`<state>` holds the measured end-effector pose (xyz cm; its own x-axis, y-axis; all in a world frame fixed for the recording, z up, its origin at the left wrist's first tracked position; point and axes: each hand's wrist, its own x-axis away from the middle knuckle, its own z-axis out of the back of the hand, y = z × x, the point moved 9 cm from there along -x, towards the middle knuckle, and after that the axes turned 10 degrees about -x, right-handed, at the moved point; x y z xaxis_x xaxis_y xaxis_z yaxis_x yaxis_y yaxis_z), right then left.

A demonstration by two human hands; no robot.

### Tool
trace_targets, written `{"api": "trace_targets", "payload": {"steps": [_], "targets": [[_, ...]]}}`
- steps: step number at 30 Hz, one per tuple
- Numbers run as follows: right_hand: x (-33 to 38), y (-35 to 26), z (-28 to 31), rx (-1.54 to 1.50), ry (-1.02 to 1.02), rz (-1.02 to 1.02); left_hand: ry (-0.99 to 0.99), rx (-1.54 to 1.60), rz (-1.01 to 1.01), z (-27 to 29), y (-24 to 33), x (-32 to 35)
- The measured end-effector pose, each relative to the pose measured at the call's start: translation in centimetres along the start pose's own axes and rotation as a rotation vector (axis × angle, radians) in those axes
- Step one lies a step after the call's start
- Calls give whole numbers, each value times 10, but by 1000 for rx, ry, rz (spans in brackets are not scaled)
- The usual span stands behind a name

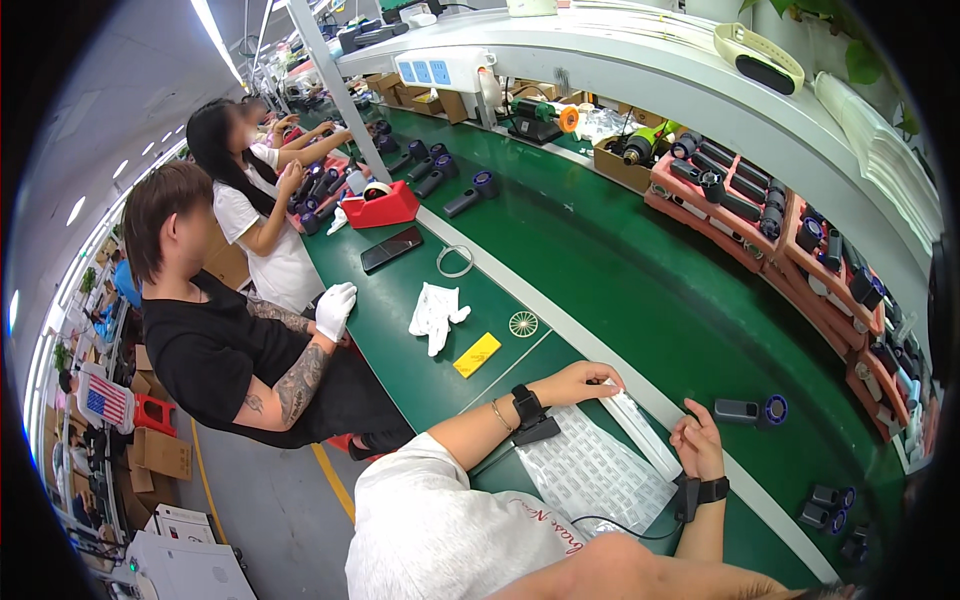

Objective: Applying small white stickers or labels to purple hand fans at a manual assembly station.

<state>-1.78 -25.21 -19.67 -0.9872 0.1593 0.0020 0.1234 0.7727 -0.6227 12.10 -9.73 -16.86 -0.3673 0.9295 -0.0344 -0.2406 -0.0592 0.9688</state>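
A long narrow white strip point(640, 432) lies slantwise at the table's edge rail in front of me. My left hand point(582, 381) has its fingers closed on the strip's far end. At the near end is my right hand point(698, 442), its fingers apart and partly bent, holding nothing that I can make out. Beneath and beside the strip spreads a clear sheet point(590, 470) with rows of small pale pieces. Both my wrists wear black straps with small dark devices, and a thin black cable runs near the right one.
Left of my hands lie a yellow packet point(477, 355), a spoked disc point(523, 324), white gloves point(437, 316), a phone point(392, 250) and a red tape dispenser point(385, 206). Dark handheld devices point(745, 411) sit on the green belt; pink trays point(720, 190) stand beyond. Co-workers sit at left.
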Motion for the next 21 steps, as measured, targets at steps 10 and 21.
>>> {"api": "trace_targets", "payload": {"steps": [10, 21], "targets": [[-1, -2, 0, -11, -4, -8, -34, -24, 19, 1, -4, -4], [1, -1, 0, 15, 29, -2, -2, -84, 41, 1, -5, 1]]}}
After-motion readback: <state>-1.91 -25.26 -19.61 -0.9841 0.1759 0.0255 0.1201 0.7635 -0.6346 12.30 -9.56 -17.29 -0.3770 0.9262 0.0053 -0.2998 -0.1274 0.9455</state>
